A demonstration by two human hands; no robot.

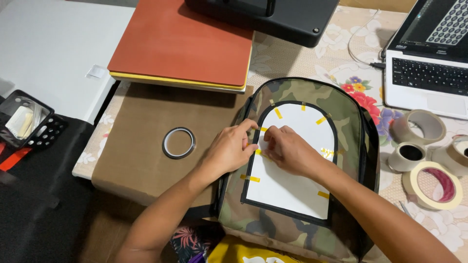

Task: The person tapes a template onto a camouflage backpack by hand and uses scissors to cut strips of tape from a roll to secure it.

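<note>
Two hands meet at the white sheet's [292, 160] left edge, left hand [229, 151] pinching a yellow tape strip [261, 152], right hand [287, 151] pressing fingers down just beside it.

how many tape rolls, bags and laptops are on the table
tape rolls: 5 (thin roll, grey roll, small roll, cream roll, edge roll)
camouflage backpack: 1
laptop: 1
total: 7
</note>
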